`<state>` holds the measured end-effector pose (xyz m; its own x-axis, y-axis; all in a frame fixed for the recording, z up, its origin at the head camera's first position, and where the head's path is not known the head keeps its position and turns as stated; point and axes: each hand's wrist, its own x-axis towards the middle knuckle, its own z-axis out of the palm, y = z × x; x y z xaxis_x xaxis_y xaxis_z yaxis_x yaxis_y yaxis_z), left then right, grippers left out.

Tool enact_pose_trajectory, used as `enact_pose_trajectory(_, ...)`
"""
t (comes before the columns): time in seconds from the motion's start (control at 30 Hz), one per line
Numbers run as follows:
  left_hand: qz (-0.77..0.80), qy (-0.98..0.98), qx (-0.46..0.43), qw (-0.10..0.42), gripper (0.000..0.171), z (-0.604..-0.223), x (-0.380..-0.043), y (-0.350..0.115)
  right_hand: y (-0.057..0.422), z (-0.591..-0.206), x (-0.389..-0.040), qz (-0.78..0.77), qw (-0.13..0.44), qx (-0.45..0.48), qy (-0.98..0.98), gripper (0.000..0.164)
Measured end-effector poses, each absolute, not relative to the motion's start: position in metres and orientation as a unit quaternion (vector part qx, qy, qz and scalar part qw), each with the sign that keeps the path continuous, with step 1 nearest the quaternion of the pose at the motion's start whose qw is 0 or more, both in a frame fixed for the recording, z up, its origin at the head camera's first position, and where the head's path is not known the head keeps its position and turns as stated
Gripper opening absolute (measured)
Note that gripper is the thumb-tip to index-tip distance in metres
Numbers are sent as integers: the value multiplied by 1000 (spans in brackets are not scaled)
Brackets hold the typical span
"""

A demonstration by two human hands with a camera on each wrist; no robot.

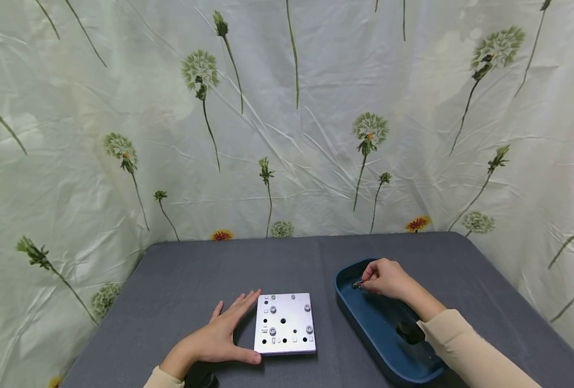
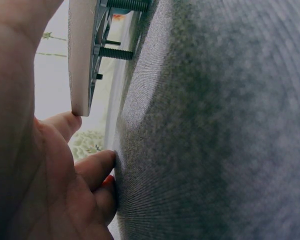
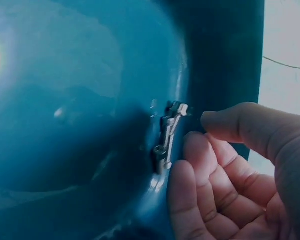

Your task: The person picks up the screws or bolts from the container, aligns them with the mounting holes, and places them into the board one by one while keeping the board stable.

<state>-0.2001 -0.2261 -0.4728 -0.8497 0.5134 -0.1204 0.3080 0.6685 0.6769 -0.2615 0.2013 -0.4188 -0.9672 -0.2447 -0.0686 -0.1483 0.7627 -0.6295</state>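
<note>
A silvery metal plate (image 1: 283, 320) with holes and several socket-head screws lies flat in the head view; in the left wrist view, threaded screw shanks (image 2: 116, 53) stick out of its underside. My left hand (image 1: 221, 331) spreads along the plate's left side, thumb at the near corner, index fingertip at the far one. Inside the far end of a blue tray (image 1: 371, 328), my right hand (image 1: 386, 278) reaches down with loosely bent fingers. Small metal screws (image 3: 167, 137) lie against the tray wall, close beside those fingertips. No screw shows between thumb and fingers in the right wrist view.
A dark grey cloth covers the table (image 1: 229, 264). The tray stands to the right of the plate, its raised rim around the right hand. Behind the table hangs a pale curtain (image 1: 287, 134) printed with dandelions.
</note>
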Motion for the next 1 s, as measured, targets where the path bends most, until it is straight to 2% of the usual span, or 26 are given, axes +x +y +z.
enact_pose_trajectory(0.43, 336, 901, 229, 149, 128, -473, -199, -227, 207, -427, -258, -274, 69, -76, 956, 16)
enact_pose_trajectory(0.57, 334, 902, 230, 147, 128, -474, -200, -227, 216, -447, -269, -272, 61, -91, 956, 22)
enact_pose_trajectory(0.73, 331, 903, 232, 145, 129, -474, -200, -227, 226, -471, -285, -255, 45, -105, 960, 37)
enact_pose_trajectory(1.0, 331, 903, 231, 145, 128, -473, -200, -226, 195, -436, -259, -198, 14, -50, 979, 47)
